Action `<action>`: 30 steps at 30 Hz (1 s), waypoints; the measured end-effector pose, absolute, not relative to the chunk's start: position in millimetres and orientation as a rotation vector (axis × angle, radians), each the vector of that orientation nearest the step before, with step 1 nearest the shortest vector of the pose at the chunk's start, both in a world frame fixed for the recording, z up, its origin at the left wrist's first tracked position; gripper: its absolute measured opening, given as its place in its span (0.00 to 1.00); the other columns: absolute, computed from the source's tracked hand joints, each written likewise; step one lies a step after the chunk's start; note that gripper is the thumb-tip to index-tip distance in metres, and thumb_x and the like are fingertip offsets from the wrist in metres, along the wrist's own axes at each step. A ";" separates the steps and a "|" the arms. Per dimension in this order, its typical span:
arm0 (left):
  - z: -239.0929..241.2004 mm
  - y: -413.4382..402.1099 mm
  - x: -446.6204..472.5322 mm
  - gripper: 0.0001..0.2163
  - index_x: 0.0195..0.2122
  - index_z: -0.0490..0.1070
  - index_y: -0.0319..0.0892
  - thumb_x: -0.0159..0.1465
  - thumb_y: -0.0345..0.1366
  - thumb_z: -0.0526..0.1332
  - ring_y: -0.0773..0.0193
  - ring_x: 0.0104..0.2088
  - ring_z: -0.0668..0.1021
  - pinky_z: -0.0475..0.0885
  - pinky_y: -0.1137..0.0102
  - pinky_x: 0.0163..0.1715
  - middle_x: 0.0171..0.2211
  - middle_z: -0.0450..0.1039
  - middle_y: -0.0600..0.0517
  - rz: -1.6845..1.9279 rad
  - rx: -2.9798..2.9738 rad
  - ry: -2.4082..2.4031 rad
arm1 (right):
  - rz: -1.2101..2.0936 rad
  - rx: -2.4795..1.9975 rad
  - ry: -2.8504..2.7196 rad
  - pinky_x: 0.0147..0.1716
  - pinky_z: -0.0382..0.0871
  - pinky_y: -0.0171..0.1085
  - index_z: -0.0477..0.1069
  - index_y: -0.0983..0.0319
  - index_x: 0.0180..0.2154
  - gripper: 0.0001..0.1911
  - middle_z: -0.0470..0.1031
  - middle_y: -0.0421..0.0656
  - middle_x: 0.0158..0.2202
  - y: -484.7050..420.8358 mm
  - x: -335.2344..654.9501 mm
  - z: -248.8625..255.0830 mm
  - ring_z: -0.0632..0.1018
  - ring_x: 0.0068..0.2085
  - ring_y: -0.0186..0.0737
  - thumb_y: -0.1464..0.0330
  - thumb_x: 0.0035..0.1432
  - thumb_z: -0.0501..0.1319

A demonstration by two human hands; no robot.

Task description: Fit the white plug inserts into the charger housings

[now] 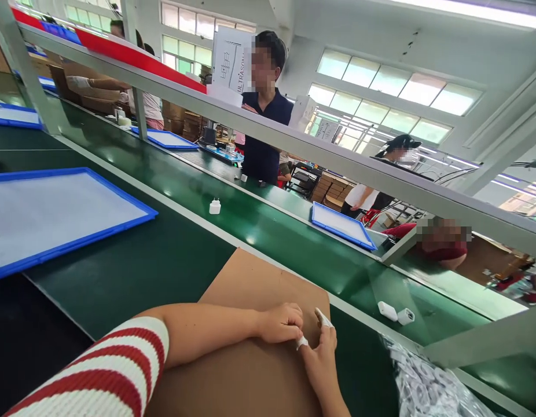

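The curled left hand (280,324), any pinch indiscernible, lies just left of the white thumb cover (301,343) on the spread right hand (322,350), above the cardboard (259,278).

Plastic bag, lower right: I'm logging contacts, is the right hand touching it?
No, the right hand is over the brown cardboard, visibly apart from the plastic bag.

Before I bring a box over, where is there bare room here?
Bare: the dark green surface between the large blue-rimmed tray and the cardboard, and the glossy green strip between the white plug and two white blocks. Crowded: the cardboard, under the left hand and right hand, and the lower right, where the clear bag lies.
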State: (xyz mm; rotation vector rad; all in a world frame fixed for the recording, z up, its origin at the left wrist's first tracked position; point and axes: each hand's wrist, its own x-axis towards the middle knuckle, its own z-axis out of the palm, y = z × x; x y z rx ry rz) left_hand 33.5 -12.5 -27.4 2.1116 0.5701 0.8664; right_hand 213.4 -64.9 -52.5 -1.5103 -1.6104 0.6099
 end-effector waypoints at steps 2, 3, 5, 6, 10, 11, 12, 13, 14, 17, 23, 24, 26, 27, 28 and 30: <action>-30.4 -10.8 33.7 0.15 0.24 0.68 0.43 0.63 0.46 0.60 0.58 0.40 0.75 0.68 0.60 0.53 0.29 0.76 0.50 0.857 2.110 0.547 | 0.626 -1.503 -1.644 0.63 0.59 0.58 0.59 0.57 0.66 0.38 0.64 0.51 0.61 -65.8 215.0 -52.3 0.64 0.64 0.62 0.59 0.56 0.64; -31.7 -10.1 33.6 0.14 0.24 0.69 0.43 0.63 0.45 0.60 0.57 0.41 0.75 0.68 0.60 0.54 0.31 0.77 0.50 0.853 2.110 0.542 | 0.636 -1.501 -1.651 0.64 0.58 0.58 0.59 0.57 0.66 0.38 0.64 0.51 0.61 -66.0 215.6 -52.3 0.64 0.65 0.62 0.59 0.56 0.64; -33.6 -9.6 33.1 0.13 0.26 0.70 0.43 0.63 0.45 0.60 0.57 0.42 0.75 0.68 0.60 0.54 0.33 0.78 0.50 0.847 2.111 0.547 | 0.647 -1.495 -1.636 0.64 0.57 0.60 0.59 0.57 0.66 0.37 0.63 0.51 0.61 -66.2 216.2 -52.3 0.63 0.65 0.62 0.59 0.56 0.63; -34.3 -9.7 32.7 0.12 0.27 0.71 0.43 0.63 0.45 0.60 0.57 0.43 0.75 0.68 0.60 0.54 0.34 0.78 0.50 0.846 2.111 0.558 | 0.644 -1.491 -1.615 0.64 0.57 0.61 0.59 0.57 0.66 0.37 0.63 0.51 0.60 -66.2 216.3 -52.3 0.63 0.65 0.62 0.59 0.56 0.63; -34.7 -11.5 32.0 0.11 0.31 0.73 0.43 0.63 0.45 0.62 0.56 0.44 0.74 0.69 0.60 0.53 0.34 0.77 0.49 0.844 2.118 0.609 | 0.678 -1.479 -1.552 0.65 0.58 0.60 0.59 0.55 0.66 0.37 0.63 0.50 0.59 -65.8 217.7 -51.9 0.64 0.64 0.61 0.59 0.57 0.63; -34.2 -12.1 32.1 0.11 0.32 0.74 0.43 0.63 0.45 0.62 0.56 0.44 0.74 0.69 0.60 0.52 0.34 0.77 0.49 0.844 2.121 0.615 | 0.702 -1.471 -1.556 0.65 0.59 0.59 0.59 0.55 0.66 0.37 0.62 0.50 0.59 -65.5 218.7 -51.9 0.65 0.64 0.60 0.60 0.57 0.63; -33.4 -12.6 32.3 0.11 0.32 0.74 0.43 0.63 0.45 0.62 0.57 0.43 0.74 0.69 0.60 0.52 0.34 0.77 0.49 0.844 2.125 0.617 | 0.726 -1.461 -1.564 0.65 0.60 0.57 0.58 0.54 0.67 0.37 0.62 0.50 0.59 -65.0 219.8 -52.3 0.65 0.64 0.59 0.60 0.57 0.63; -32.6 -13.1 32.5 0.12 0.31 0.74 0.43 0.64 0.45 0.61 0.57 0.42 0.74 0.69 0.60 0.53 0.33 0.77 0.49 0.844 2.130 0.616 | 0.742 -1.449 -1.571 0.65 0.61 0.57 0.57 0.54 0.67 0.37 0.62 0.49 0.60 -64.3 221.1 -52.9 0.65 0.64 0.58 0.60 0.57 0.63; -31.6 -13.4 32.7 0.13 0.31 0.74 0.43 0.65 0.46 0.60 0.58 0.42 0.74 0.68 0.60 0.53 0.33 0.78 0.50 0.843 2.136 0.610 | 0.748 -1.435 -1.576 0.65 0.61 0.56 0.57 0.54 0.67 0.38 0.61 0.49 0.60 -63.4 222.2 -53.9 0.66 0.64 0.58 0.60 0.57 0.63; -28.8 -13.8 33.3 0.17 0.28 0.72 0.43 0.69 0.47 0.56 0.60 0.39 0.74 0.68 0.60 0.54 0.31 0.77 0.50 0.829 2.165 0.580 | 0.734 -1.401 -1.582 0.64 0.62 0.56 0.58 0.54 0.66 0.39 0.62 0.49 0.60 -61.0 223.9 -57.5 0.68 0.63 0.58 0.60 0.54 0.64; -28.1 -13.6 33.6 0.23 0.24 0.70 0.42 0.71 0.51 0.52 0.60 0.36 0.73 0.68 0.61 0.51 0.27 0.74 0.49 0.822 2.201 0.572 | 0.690 -1.362 -1.602 0.63 0.63 0.56 0.60 0.53 0.66 0.38 0.63 0.48 0.61 -64.8 215.5 -55.9 0.67 0.63 0.57 0.61 0.54 0.62; -28.7 -13.6 33.6 0.23 0.24 0.70 0.42 0.71 0.51 0.52 0.60 0.37 0.73 0.68 0.61 0.51 0.27 0.73 0.49 0.824 2.199 0.579 | 0.683 -1.365 -1.598 0.62 0.63 0.56 0.60 0.53 0.65 0.37 0.64 0.48 0.61 -65.7 214.2 -55.1 0.68 0.63 0.57 0.61 0.54 0.62; -29.8 -13.6 33.7 0.23 0.23 0.69 0.42 0.71 0.51 0.53 0.59 0.38 0.73 0.68 0.62 0.50 0.27 0.73 0.49 0.827 2.195 0.596 | 0.669 -1.368 -1.594 0.62 0.64 0.56 0.62 0.53 0.64 0.36 0.65 0.48 0.60 -65.8 213.7 -55.3 0.69 0.62 0.57 0.62 0.53 0.62; -30.3 -13.6 33.7 0.23 0.23 0.69 0.42 0.71 0.51 0.53 0.59 0.38 0.73 0.68 0.62 0.50 0.27 0.73 0.49 0.827 2.195 0.603 | 0.664 -1.369 -1.596 0.62 0.63 0.56 0.62 0.54 0.64 0.36 0.65 0.48 0.60 -64.7 214.7 -56.4 0.69 0.62 0.58 0.63 0.53 0.62; -30.6 -13.6 33.7 0.23 0.22 0.68 0.42 0.71 0.50 0.54 0.59 0.38 0.73 0.68 0.62 0.49 0.26 0.72 0.49 0.826 2.197 0.606 | 0.664 -1.368 -1.605 0.63 0.63 0.56 0.63 0.54 0.64 0.36 0.65 0.48 0.61 -63.0 216.4 -58.1 0.69 0.62 0.58 0.63 0.52 0.62; -31.0 -13.5 33.8 0.23 0.22 0.67 0.42 0.70 0.50 0.55 0.59 0.37 0.72 0.68 0.62 0.48 0.25 0.71 0.49 0.825 2.203 0.604 | 0.675 -1.367 -1.640 0.63 0.63 0.57 0.64 0.55 0.63 0.35 0.65 0.49 0.61 -58.8 221.1 -62.0 0.69 0.62 0.58 0.64 0.51 0.63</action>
